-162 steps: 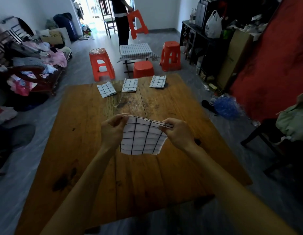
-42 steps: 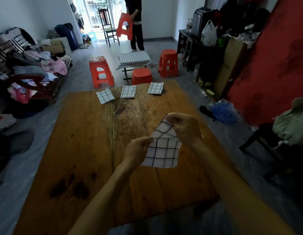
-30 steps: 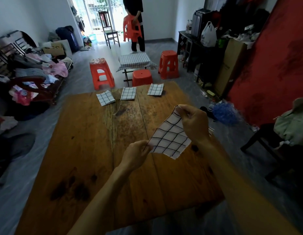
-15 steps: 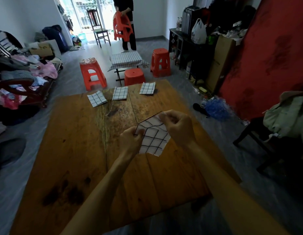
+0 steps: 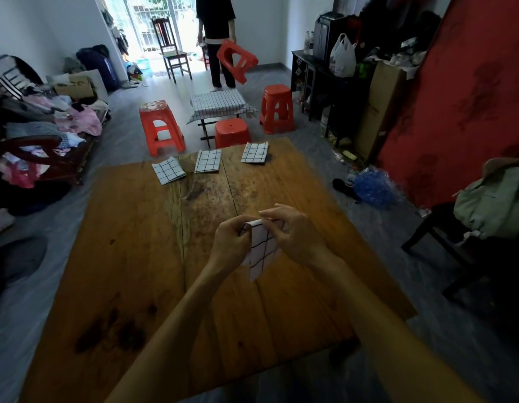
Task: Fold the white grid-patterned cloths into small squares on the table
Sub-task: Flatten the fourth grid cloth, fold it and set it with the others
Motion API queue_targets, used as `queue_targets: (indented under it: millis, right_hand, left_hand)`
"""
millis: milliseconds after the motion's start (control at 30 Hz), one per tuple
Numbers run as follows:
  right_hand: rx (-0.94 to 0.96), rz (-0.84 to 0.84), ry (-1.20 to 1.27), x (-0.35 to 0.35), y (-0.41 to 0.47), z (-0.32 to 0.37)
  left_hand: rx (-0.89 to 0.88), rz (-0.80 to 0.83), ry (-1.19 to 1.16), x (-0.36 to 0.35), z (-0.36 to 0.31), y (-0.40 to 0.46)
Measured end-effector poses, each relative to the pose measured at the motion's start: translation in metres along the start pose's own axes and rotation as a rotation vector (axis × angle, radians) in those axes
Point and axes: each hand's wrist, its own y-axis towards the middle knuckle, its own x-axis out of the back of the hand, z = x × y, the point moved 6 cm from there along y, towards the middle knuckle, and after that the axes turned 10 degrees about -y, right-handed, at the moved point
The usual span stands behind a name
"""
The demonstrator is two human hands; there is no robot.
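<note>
The left hand (image 5: 230, 242) and right hand (image 5: 296, 238) meet over the middle of the table (image 5: 130, 257), both pinched on the top edge of one grid cloth (image 5: 261, 251). The left thumb and fingers close on the upper left corner; the right fingers curl over the upper right edge, thumb hidden behind the fabric. The cloth hangs between the hands, a narrow folded panel with its lower corner drooping toward 6 o'clock, and appears clear of the wood, though that is hard to tell from above.

It looks thin, light and limp (nothing stiff about how it sags), so it will keep a shape only where it is gripped or pressed flat. The layers are likely to slide on each other, so the sound hold is at matched corners, thumb on one face and fingers on the other, with the edge kept taut. Judging by its width, one more fold or a laying-down and smoothing is probably next. The risk is the loose lower corner skewing the square.

Farther out, at 12 o'clock along the far edge of the table, lie three folded cloths: left square (image 5: 168, 170), middle square (image 5: 208, 161) and right square (image 5: 254, 152), each apart from the others. Beyond them, still at 12, stand red stools (image 5: 161, 126) and a small covered table (image 5: 220, 104).
</note>
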Motion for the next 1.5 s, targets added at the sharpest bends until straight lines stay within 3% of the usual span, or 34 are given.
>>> queue_targets:
  millis: [167, 333, 567, 1100, 1267, 1400, 1500]
  right_hand:
    - [0.077, -0.032, -0.018, -0.004, -0.002, 0.000]
    - [-0.003, -0.069, 0.004, -0.006, -0.002, -0.009]
    - [-0.003, -0.046, -0.003, -0.007, -0.001, -0.005]
    - [-0.069, -0.048, 0.004, -0.013, -0.017, -0.035]
    - [-0.070, -0.117, -0.010, -0.010, -0.022, -0.039]
    - [-0.117, -0.069, -0.061, -0.010, -0.020, -0.048]
    - [-0.162, -0.067, -0.051, -0.005, -0.016, -0.042]
  left_hand:
    - [0.041, 0.051, -0.056, 0.002, 0.003, -0.004]
    - [0.094, 0.027, -0.116, 0.005, 0.003, -0.008]
    - [-0.089, -0.071, 0.091, 0.013, -0.011, -0.001]
    - [-0.242, -0.273, 0.256, 0.039, -0.022, 0.006]
    - [-0.244, -0.328, 0.249, 0.040, -0.025, 0.009]
    - [-0.274, -0.307, 0.297, 0.040, -0.031, 0.010]
    - [-0.269, -0.204, 0.323, 0.030, -0.030, 0.010]
